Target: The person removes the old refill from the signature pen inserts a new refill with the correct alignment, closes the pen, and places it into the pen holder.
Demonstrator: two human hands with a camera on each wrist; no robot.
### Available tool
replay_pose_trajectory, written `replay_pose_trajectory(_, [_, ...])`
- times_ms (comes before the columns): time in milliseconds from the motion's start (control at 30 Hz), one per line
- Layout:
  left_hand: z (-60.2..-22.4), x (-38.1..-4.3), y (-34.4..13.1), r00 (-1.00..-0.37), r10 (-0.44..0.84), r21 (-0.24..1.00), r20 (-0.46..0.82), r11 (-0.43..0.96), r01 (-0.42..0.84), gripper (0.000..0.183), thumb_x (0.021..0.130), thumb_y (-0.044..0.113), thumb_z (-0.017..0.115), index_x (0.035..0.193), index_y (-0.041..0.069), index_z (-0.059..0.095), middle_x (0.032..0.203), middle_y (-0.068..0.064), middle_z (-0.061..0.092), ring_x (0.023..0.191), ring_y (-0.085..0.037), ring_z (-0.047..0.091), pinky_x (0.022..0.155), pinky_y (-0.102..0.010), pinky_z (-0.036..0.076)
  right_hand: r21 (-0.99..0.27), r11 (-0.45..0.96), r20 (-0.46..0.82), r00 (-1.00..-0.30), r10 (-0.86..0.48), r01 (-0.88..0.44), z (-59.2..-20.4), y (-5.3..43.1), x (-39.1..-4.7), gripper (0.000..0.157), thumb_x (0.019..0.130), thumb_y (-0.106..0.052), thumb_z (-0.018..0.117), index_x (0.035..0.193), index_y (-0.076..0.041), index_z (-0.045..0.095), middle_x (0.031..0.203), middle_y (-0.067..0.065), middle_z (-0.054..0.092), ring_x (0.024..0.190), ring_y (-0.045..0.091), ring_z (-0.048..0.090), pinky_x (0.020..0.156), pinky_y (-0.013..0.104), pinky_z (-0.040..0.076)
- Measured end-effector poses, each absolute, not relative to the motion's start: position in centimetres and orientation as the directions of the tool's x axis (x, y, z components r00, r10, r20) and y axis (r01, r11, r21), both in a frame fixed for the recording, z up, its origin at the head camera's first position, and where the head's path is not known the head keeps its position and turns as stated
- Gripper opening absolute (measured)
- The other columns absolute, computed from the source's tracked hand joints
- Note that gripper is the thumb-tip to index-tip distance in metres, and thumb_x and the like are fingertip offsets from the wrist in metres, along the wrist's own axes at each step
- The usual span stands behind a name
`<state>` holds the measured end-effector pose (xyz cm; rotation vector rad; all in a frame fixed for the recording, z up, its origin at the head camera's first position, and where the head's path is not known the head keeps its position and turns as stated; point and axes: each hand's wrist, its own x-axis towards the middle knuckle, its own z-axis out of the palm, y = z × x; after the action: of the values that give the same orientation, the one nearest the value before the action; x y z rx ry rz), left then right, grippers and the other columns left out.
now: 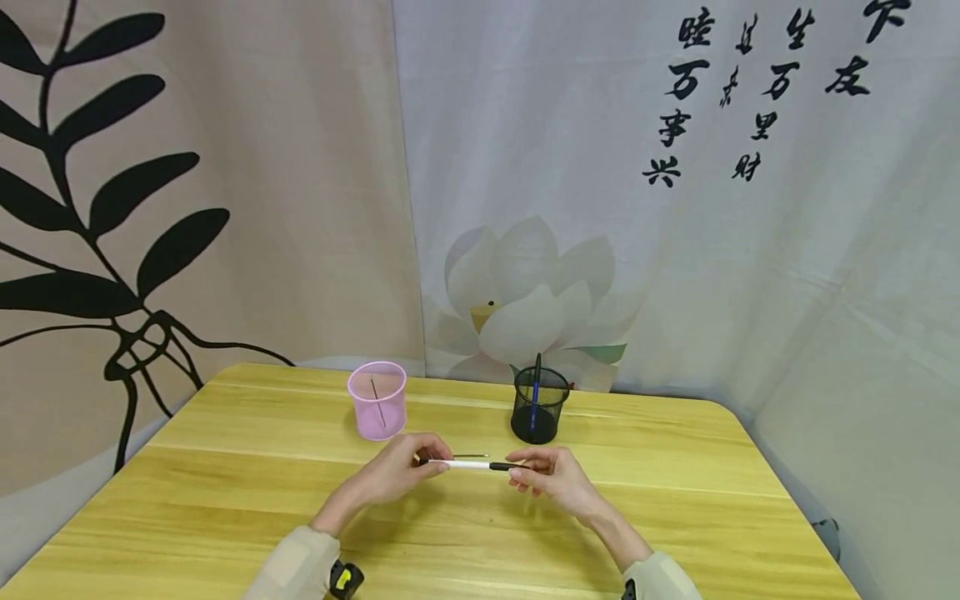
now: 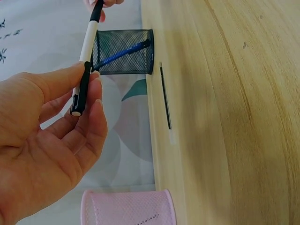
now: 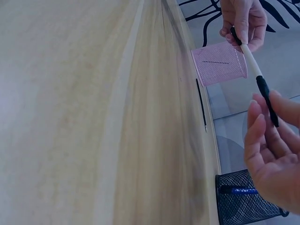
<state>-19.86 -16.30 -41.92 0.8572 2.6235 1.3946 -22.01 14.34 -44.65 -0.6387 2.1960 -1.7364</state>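
A white-barrelled pen (image 1: 468, 465) with a black grip and a black clip end is held level between both hands, over the middle of the table. My left hand (image 1: 405, 468) pinches the clip end between thumb and fingers. At the other end, my right hand (image 1: 551, 479) has thumb and fingertips on the black grip near the tip. In the left wrist view the pen's clip end (image 2: 80, 96) faces the camera. A thin dark pen refill (image 2: 165, 96) lies on the table beyond the hands; the right wrist view shows that refill (image 3: 201, 104) too.
A pink mesh pen cup (image 1: 362, 415) stands at the back left, a thin dark stick-like thing visible in it. To its right is a black mesh pen cup (image 1: 546, 429), with a blue pen (image 1: 536, 396) leaning inside. Behind the wooden table (image 1: 247, 467) hangs a printed cloth (image 1: 315, 167).
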Motion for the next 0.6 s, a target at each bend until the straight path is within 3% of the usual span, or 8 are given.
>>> replay_pose_trajectory(300, [-41.81,-19.93,-16.24,-0.850,0.489,0.784,0.199,0.441,0.437,0.011,0.108,0.004,0.071,0.110,-0.005,0.075,0.095,-0.012,0.075,0.087,0.003,0.057,0.076,-0.019,0.051,-0.967,0.185,0.062,-0.868,-0.494,-0.174,-44.63,14.26,-21.99,0.028,0.111,-0.002,0.066,0.121,0.024,0.068,0.100,0.036,0.080,0.077,-0.001,0.071,0.069,0.021,0.057])
replay_pose_trajectory(600, [-41.82,-19.95,-16.16,-0.848,0.492,0.787,0.197,0.437,0.436,0.011,0.108,0.004,0.071,0.110,-0.006,0.075,0.096,-0.013,0.076,0.087,0.004,0.057,0.076,-0.019,0.051,-0.968,0.201,0.038,-0.880,-0.474,-0.150,-44.62,14.17,-22.00,0.034,0.115,-0.007,0.061,0.115,0.027,0.069,0.090,0.017,0.082,0.074,-0.001,0.069,0.069,0.020,0.055])
